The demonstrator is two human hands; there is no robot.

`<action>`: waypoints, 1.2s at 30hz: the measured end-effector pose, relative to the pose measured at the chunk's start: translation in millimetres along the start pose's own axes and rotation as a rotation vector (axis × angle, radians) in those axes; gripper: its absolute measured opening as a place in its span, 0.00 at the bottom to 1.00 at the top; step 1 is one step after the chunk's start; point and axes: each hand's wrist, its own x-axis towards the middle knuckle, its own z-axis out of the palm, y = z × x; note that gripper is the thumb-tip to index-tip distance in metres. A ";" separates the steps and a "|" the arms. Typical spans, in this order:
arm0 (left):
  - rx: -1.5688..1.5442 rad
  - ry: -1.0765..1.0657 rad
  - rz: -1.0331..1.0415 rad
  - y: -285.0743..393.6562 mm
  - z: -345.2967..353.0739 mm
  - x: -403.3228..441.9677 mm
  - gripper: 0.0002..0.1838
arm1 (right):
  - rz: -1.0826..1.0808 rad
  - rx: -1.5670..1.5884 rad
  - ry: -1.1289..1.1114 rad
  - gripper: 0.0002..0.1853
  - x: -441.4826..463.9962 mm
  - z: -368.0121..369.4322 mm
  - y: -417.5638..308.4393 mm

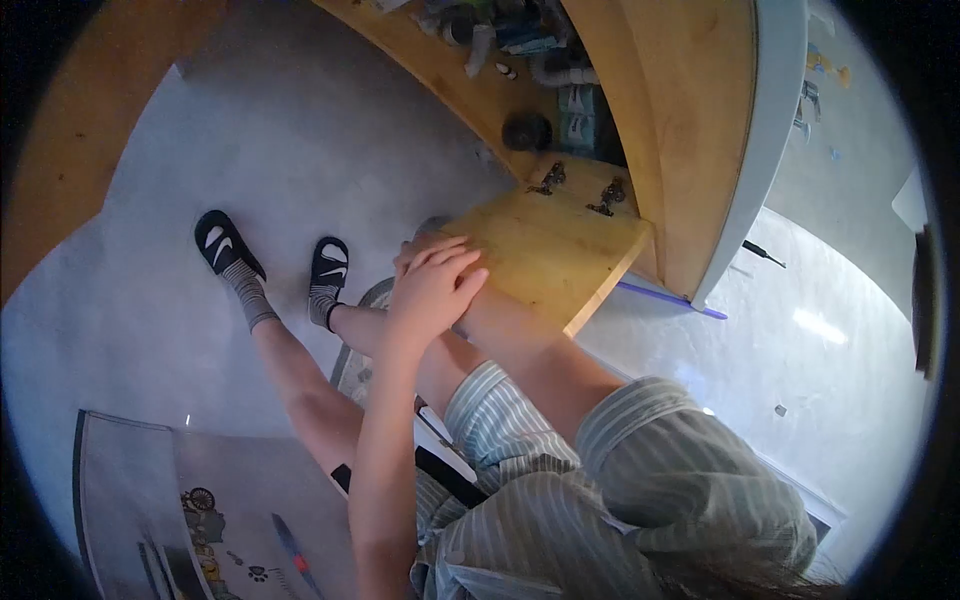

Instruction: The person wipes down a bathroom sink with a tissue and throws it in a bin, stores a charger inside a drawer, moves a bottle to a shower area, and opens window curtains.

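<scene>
Left hand [430, 292]: atop right hand [419, 243]; grip can't tell.
Right hand: mostly covered; grip can't tell.
Cabinet door [545, 255]: open, beside both hands.
Hands: likely resting; reaching needs them parted.

Likely a home: slippers [229, 244], patterned floor mat [353, 372], open wooden cabinet [690, 120] of mixed household items (ribbed hose [572, 76] in there too).
</scene>
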 end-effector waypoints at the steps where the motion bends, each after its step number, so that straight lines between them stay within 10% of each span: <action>1: -0.005 -0.068 0.001 4.6 4.4 8.4 0.25 | -0.020 -0.007 0.040 0.31 0.4 -5.5 10.5; 5: 0.018 -0.104 -0.057 13.8 18.2 24.1 0.28 | -0.118 -0.042 0.190 0.34 2.6 -41.8 55.6; 12: 0.251 0.610 -0.029 -21.5 -119.2 -17.9 0.27 | -0.381 -0.071 0.400 0.39 -22.0 -156.6 135.9; 18: 0.860 0.983 -0.004 1.4 -272.5 -75.2 0.25 | -0.422 0.348 -0.194 0.42 -164.3 -172.0 139.1; 22: 1.025 1.090 0.033 36.0 -308.5 -96.6 0.24 | -0.554 -0.214 0.349 0.37 -193.0 -170.0 157.0; 36: 0.477 0.766 0.367 115.3 -123.4 -2.6 0.26 | -0.244 -0.317 0.914 0.21 -248.8 -128.3 148.4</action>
